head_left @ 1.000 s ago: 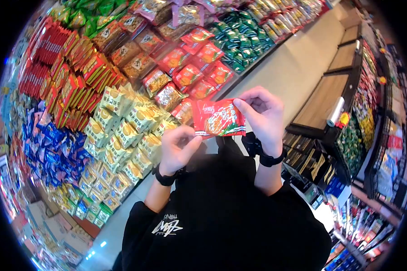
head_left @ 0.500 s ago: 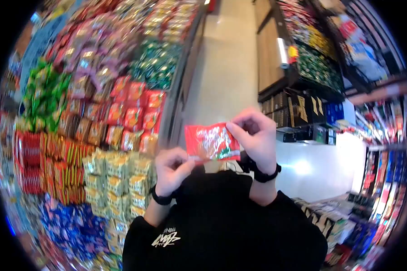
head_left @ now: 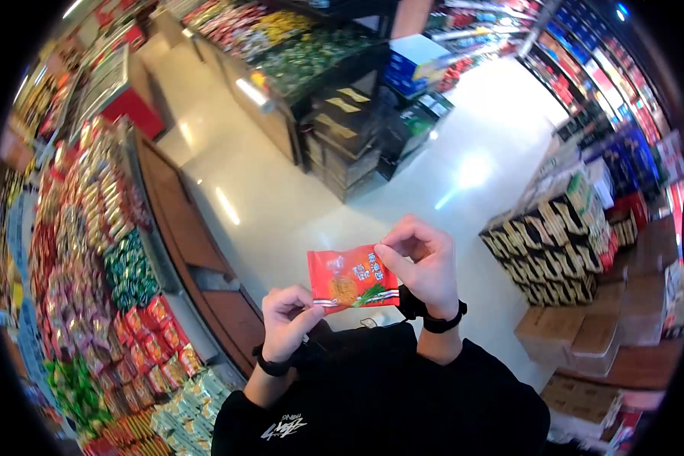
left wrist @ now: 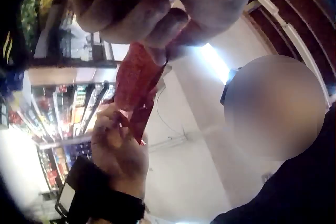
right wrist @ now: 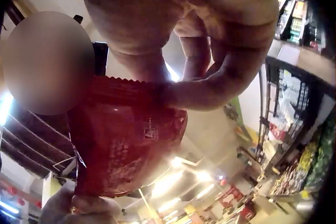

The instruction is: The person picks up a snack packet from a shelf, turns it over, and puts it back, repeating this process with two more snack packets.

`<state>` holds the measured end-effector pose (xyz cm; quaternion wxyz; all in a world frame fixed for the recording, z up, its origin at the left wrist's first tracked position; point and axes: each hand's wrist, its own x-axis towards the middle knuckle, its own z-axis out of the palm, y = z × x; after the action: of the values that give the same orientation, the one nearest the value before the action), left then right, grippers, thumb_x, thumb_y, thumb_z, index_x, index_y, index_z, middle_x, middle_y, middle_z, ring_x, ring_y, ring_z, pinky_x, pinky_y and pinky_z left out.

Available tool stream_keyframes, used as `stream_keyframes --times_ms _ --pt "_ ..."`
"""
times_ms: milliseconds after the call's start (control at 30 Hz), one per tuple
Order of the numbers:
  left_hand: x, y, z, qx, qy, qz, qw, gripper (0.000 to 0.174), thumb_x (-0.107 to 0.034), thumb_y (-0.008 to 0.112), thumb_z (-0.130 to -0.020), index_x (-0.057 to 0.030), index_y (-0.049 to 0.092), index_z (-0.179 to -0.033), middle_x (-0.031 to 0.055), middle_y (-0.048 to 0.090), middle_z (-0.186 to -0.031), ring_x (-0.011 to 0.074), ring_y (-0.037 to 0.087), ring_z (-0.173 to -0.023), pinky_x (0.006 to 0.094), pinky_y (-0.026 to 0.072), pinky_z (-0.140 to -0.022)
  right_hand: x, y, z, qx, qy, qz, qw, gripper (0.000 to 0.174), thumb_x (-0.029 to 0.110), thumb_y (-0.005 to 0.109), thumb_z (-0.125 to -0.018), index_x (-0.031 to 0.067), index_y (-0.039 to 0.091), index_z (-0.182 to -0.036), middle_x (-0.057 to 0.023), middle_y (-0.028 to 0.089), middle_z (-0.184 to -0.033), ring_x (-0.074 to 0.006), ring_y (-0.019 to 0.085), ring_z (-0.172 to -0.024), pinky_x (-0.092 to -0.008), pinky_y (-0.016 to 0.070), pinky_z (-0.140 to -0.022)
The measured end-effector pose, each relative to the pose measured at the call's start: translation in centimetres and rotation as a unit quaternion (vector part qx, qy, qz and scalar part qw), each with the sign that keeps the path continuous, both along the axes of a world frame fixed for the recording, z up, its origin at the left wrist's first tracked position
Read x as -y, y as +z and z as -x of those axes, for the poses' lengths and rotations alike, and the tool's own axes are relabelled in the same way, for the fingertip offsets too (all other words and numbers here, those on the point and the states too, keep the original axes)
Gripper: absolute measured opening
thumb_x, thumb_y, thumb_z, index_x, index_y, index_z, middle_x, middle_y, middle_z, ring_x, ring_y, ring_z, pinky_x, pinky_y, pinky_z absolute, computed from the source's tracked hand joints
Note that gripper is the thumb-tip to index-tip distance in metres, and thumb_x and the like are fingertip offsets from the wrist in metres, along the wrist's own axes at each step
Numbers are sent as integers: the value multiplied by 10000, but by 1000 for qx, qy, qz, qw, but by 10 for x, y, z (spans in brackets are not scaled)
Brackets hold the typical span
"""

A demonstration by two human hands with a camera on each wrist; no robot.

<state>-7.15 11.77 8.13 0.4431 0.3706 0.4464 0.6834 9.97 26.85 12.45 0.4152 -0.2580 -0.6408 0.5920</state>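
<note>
A small red snack packet (head_left: 352,278), printed with white characters and a round biscuit picture, is stretched between both hands in the head view. The left hand (head_left: 287,323) pinches its lower left corner between thumb and fingers. At the upper right corner, the right hand (head_left: 424,262) pinches it the same way. From the left wrist, the packet (left wrist: 137,77) appears edge-on below the left hand (left wrist: 157,6). In the right wrist view the back of the packet (right wrist: 126,134) fills the middle, with the right hand (right wrist: 184,35) above it.
Piled snack packets (head_left: 76,281) cover a display along the left. Stacked cartons (head_left: 543,251) stand on the right, and black boxes (head_left: 346,133) stand beside a shelf end ahead. A pale shiny floor (head_left: 281,205) runs between them.
The view has swung right, so the snack display has shifted to the left edge and the aisle and cartons have come into view. Both hands still pinch the packet, now lower in the head view.
</note>
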Motion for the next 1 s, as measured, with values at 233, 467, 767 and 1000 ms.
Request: stream_keyframes --times_ms 233,467,767,1000 --pt "-70 -15 -111 16 -123 -5 992 129 -8 648 -811 6 588 -699 -19 539 -561 27 411 -480 214 262 -452 -22 -15 -140 -24 -131 9 991 62 1 699 -812 -3 639 -827 -37 641 -791 -81 627 -711 -216 511 -655" --pt "-123 -26 -209 10 -235 21 972 150 -14 655 -792 -9 573 -666 -4 561 -568 40 435 -488 216 279 -461 -25 -30 -258 -9 -249 14 968 65 -25 685 -810 -13 620 -814 -39 616 -798 -84 619 -716 -208 503 -643" --pt "-196 -34 -317 -39 -412 38 909 166 -17 661 -781 -17 558 -650 -7 566 -570 42 441 -500 220 296 -480 -14 -48 -371 -32 -436 16 899 71 -42 684 -799 -6 623 -805 -37 622 -790 -82 626 -711 -207 500 -629" --pt "-259 -41 -405 -63 -536 17 842 177 -14 666 -775 -21 549 -643 -16 533 -551 38 417 -491 225 264 -472 -18 -58 -447 -36 -538 -10 842 85 -88 665 -800 -23 619 -830 -39 587 -816 -79 612 -729 -207 493 -638"
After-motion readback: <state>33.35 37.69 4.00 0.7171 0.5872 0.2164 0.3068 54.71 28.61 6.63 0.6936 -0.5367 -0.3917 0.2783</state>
